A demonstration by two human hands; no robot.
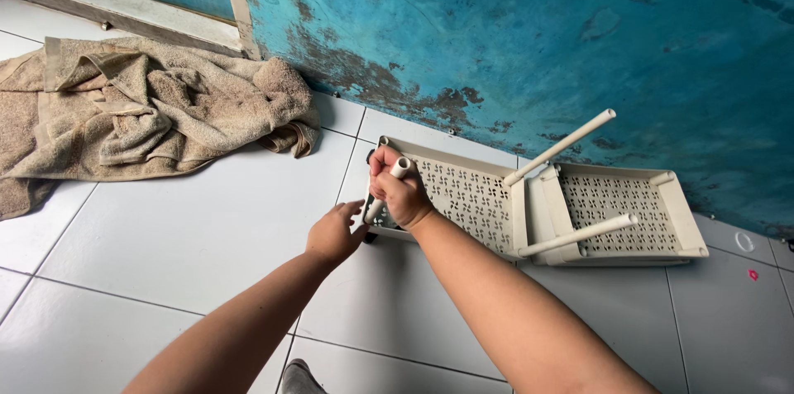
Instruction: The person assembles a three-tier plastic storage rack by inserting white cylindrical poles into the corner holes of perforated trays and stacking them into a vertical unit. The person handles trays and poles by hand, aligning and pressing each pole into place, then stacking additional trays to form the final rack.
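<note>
A cream plastic shelf tray (471, 195) with a perforated bottom lies on the white tiled floor against the wall. My right hand (399, 193) is closed around a cream plastic tube (389, 185) that stands at the tray's near left corner. My left hand (335, 233) reaches toward the same corner with its fingers spread, touching or nearly touching the tube's lower end. A second, similar tray (616, 212) lies just to the right, with two tubes (571, 237) sticking out of it.
A crumpled beige towel (141, 109) lies on the floor at the left by a door sill. A worn teal wall (538, 38) runs behind the trays. A dark shoe tip (299, 377) shows at the bottom edge.
</note>
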